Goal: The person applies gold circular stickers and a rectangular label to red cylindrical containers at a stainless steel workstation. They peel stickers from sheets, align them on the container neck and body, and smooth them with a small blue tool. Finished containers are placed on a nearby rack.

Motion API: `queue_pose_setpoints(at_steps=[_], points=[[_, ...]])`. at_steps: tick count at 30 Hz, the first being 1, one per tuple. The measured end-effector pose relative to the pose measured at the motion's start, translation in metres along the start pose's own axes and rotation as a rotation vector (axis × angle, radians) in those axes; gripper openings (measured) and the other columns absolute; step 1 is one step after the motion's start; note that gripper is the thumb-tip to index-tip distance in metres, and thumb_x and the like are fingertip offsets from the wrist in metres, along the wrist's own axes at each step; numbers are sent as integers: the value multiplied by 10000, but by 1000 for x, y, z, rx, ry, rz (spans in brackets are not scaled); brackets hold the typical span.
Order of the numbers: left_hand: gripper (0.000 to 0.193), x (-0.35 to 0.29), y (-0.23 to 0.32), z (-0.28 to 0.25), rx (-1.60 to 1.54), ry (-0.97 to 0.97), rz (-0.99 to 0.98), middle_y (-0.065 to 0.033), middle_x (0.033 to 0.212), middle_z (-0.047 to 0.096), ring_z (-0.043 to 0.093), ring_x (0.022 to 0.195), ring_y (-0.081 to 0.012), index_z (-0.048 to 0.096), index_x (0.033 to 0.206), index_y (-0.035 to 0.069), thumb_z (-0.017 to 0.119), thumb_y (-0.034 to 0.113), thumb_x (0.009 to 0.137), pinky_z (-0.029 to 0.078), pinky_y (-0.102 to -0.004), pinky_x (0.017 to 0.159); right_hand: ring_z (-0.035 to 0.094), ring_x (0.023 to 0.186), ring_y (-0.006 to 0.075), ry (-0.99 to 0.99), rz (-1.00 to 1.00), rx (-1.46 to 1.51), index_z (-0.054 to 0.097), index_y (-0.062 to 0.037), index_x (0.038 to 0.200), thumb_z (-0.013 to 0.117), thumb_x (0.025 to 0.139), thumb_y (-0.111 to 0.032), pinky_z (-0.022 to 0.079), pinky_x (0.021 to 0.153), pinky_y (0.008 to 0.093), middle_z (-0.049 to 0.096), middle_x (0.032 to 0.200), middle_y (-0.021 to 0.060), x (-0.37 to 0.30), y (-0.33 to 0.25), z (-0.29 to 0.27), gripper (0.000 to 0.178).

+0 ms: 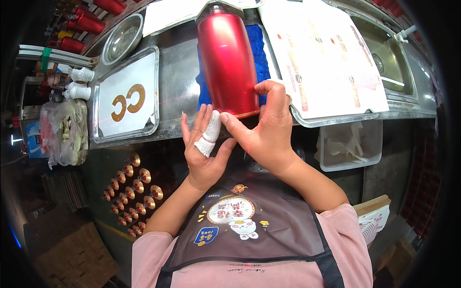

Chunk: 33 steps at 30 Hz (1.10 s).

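A glossy red bottle [228, 62] lies on its side on a blue cloth [260, 45], its neck pointing away from me and its base toward me. My right hand [270, 127] grips the bottle's lower end, with the bent index finger on its right side and the thumb at the base edge. Close by on the left, my left hand [205, 146] has its fingers stretched up beside the base and its thumb apart. One of its fingers wears a white bandage [209, 133], whose tip is at the bottle's base edge.
Left on the metal counter [175, 77] are a tray [154, 86] with gold C-shaped pieces [136, 97] and a metal bowl [123, 39]. At right, printed sheets [331, 72] lie beside a sink [384, 55]. A white bin [350, 161] hangs below the counter edge.
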<state>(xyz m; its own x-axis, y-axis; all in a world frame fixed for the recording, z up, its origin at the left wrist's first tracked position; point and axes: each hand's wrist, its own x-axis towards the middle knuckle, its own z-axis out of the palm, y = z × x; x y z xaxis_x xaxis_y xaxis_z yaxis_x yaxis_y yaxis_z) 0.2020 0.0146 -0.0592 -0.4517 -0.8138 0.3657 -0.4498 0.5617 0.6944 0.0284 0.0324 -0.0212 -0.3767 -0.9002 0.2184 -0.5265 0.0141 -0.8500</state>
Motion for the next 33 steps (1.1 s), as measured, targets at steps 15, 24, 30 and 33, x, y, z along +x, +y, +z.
queue_pose_setpoints(at_steps=[15, 24, 30, 33], points=[[478, 25, 16, -7, 298, 9, 202, -195, 1474, 546, 535, 1331, -434, 742, 1240, 185, 790, 104, 772, 207, -682, 1141, 553, 1006, 323, -27, 55, 253, 488, 17, 1262, 690, 876, -128, 490, 825, 397, 571, 1159, 186, -3, 11, -8, 459], [494, 60, 40, 16, 404, 52, 253, -265, 1571, 384, 424, 1382, -527, 734, 1250, 151, 771, 132, 758, 241, -724, 1104, 542, 858, 150, -173, 252, 665, 569, -9, 1245, 541, 909, 4, 470, 813, 268, 591, 1170, 99, 0, 28, -21, 337], [755, 59, 9, 10, -15, 111, 81, -269, 1479, 505, 538, 1335, -424, 579, 1398, -2, 885, 168, 729, 356, -589, 1126, 529, 816, 159, -121, 142, 387, 578, -21, 1285, 594, 878, -7, 463, 761, 295, 618, 1160, 93, -13, 16, -27, 408], [703, 44, 3, 8, -141, 139, -23, -263, 1455, 535, 536, 1344, -411, 585, 1386, -15, 865, 117, 755, 336, -589, 1140, 483, 741, 150, -123, 68, 253, 571, -16, 1285, 675, 842, -38, 432, 681, 288, 610, 1173, 102, -13, 6, -26, 455]])
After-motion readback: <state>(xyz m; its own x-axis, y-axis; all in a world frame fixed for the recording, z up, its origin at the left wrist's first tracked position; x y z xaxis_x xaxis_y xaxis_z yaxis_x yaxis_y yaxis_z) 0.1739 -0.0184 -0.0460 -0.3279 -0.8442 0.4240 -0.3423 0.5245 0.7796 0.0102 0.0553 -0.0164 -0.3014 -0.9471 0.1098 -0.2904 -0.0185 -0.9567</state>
